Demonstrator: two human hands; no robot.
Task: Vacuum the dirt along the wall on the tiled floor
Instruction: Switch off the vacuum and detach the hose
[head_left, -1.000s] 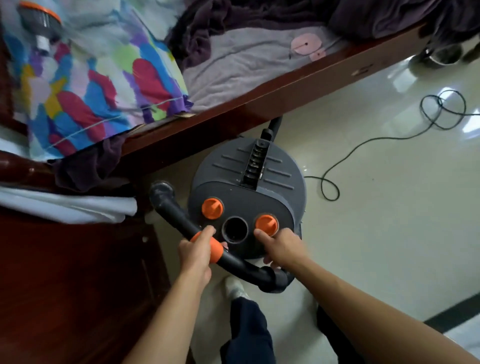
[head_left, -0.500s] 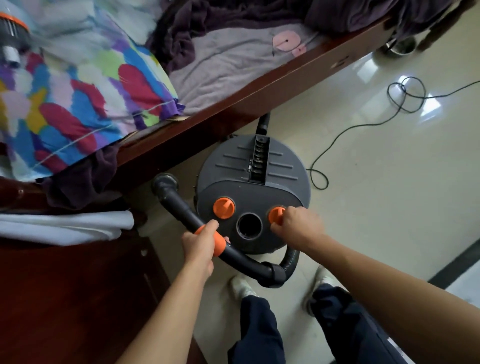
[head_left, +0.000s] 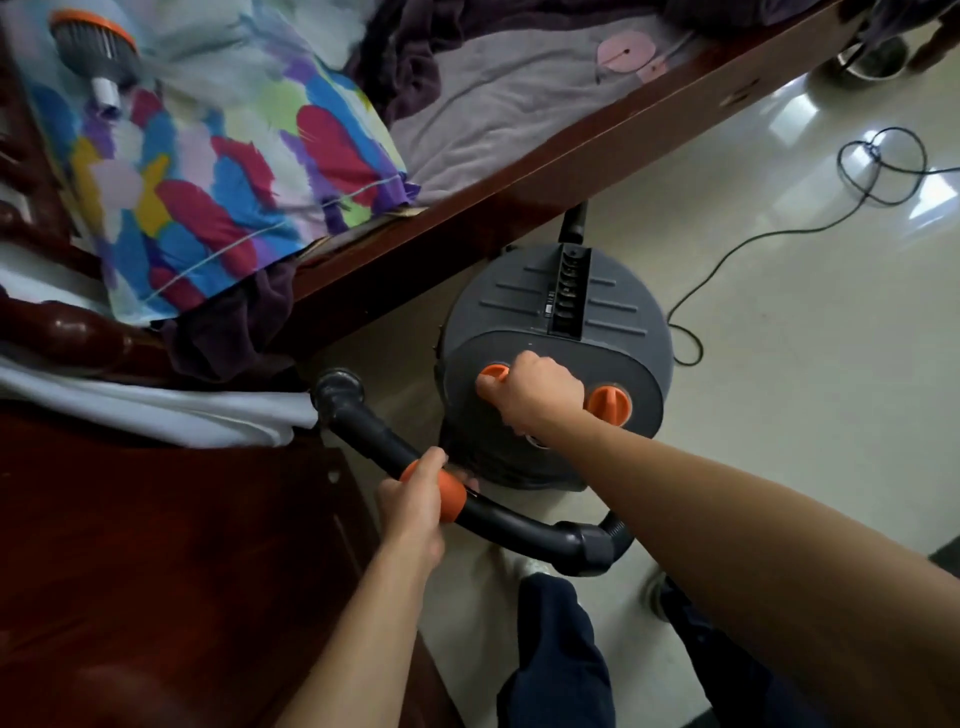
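A round grey vacuum cleaner (head_left: 613, 312) stands on the pale tiled floor (head_left: 805, 364) beside the bed. Two orange knobs sit on its top. My right hand (head_left: 535, 395) is closed around the left orange knob (head_left: 493, 373); the right orange knob (head_left: 609, 406) is free. My left hand (head_left: 415, 501) grips the orange collar of the black curved hose handle (head_left: 519, 522), whose open end (head_left: 337, 387) points toward the bed corner. The hose's ribbed part (head_left: 618, 530) bends back under my right arm.
A dark wooden bed frame (head_left: 571, 156) with coloured bedding (head_left: 218, 171) runs diagonally across the top. A dark wooden cabinet (head_left: 156, 545) stands at lower left. A black power cord (head_left: 779, 234) loops over the floor at right. My feet and dark trousers (head_left: 561, 649) are below.
My right hand left the right orange knob and moved over to grip the left orange knob. My left hand kept its hold on the hose handle.
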